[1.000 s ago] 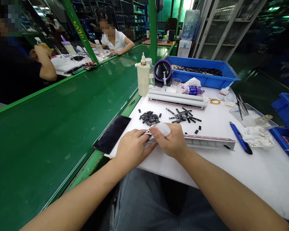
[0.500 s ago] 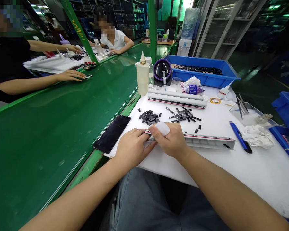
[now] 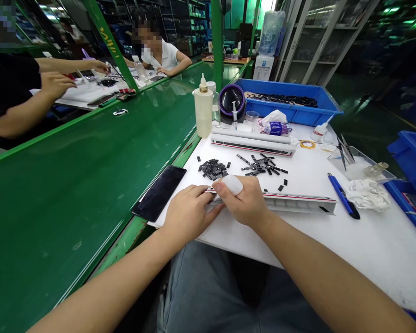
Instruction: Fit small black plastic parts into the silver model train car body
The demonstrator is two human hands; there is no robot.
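My left hand (image 3: 187,210) is closed around the left end of a long white shell (image 3: 298,202) with a red stripe, like a model train car body. My right hand (image 3: 247,200) grips a smooth white rounded object (image 3: 233,184), perhaps a small squeeze bottle, and presses it over that same end; its tip is hidden behind my fingers. Just beyond my hands lie a heap of small black rectangular pieces (image 3: 212,169) and a looser pile of black strips (image 3: 263,164). A second white shell (image 3: 253,142) rests behind them.
A phone (image 3: 159,193) lies left, beside the green conveyor (image 3: 90,185). Behind stand a large squeeze bottle (image 3: 203,113) and a blue bin (image 3: 291,111) of black parts. On the right are a blue pen-like tool (image 3: 343,196) and a crumpled white cloth (image 3: 369,194).
My hands hold nearly the same pose while the view shifts slightly. Across the conveyor, a co-worker's hand has lifted back from a small white car-shaped item, which now lies on the green surface.
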